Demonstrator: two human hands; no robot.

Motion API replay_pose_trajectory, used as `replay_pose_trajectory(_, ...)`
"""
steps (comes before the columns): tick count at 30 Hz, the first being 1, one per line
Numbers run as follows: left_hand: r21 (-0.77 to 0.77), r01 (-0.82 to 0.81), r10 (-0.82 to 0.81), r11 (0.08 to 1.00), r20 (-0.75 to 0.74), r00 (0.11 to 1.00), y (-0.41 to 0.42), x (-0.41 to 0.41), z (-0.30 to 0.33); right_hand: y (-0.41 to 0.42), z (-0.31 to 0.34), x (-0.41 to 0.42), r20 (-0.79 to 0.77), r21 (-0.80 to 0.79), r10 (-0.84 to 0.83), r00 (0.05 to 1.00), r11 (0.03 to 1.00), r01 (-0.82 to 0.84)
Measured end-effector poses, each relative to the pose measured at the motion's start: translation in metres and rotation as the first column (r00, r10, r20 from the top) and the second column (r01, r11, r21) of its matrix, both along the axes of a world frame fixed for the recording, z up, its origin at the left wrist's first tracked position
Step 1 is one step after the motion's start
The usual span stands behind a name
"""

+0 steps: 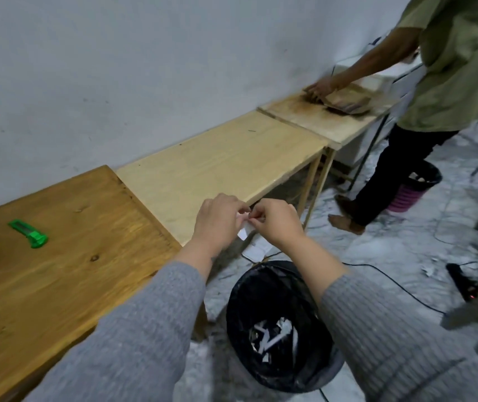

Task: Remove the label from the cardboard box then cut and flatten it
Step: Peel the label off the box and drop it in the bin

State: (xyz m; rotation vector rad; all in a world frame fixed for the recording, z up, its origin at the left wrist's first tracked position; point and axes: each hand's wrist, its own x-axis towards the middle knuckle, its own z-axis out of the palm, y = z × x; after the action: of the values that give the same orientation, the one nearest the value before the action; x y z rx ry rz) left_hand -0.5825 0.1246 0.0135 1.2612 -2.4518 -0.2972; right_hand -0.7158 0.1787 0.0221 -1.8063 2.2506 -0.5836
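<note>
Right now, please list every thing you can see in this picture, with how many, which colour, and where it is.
tables: three, wooden, one darker brown and two pale, in a row along the wall
box cutter: one, green, lying on the darker table at left
label piece: one, white, pinched between both hands above the floor
near bin: one, black, on the floor below the hands, white paper scraps inside
far bin: one, black with a pink base, beside the other person
cardboard: brown, flat on the far table under the other person's hand
other person: one, green shirt, dark trousers, at right
cable: black, on the floor
left hand: grip pinches the label
right hand: grip pinches the label
</note>
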Motion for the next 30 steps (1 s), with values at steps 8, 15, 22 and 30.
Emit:
replay_pose_trajectory(8, 0.14, 0.021, 0.001, 0.99, -0.151, 0.989, -0.005, -0.013, -0.013, 0.01, -0.013, -0.029, 0.115, -0.052, -0.082, 0.99, 0.995, 0.089)
replay_pose_trajectory(15, -0.031, 0.029, -0.025, 0.999, 0.122, 0.992, -0.002, -0.02, -0.021, 0.011, -0.023, -0.024, 0.123, 0.075, -0.067, 0.99, 0.995, 0.058)
replay_pose_trajectory(22, -0.171, 0.152, -0.083, 0.974, 0.355, 0.931, 0.0, -0.027, -0.022, 0.005, -0.016, -0.028, 0.118, 0.226, -0.015, 0.993, 0.974, -0.012)
replay_pose_trajectory(30, 0.389, -0.096, 0.12, 0.916, -0.037, 0.992, -0.002, -0.031, -0.033, 0.012, -0.022, -0.023, 0.1, 0.032, -0.011, 0.995, 0.999, 0.008)
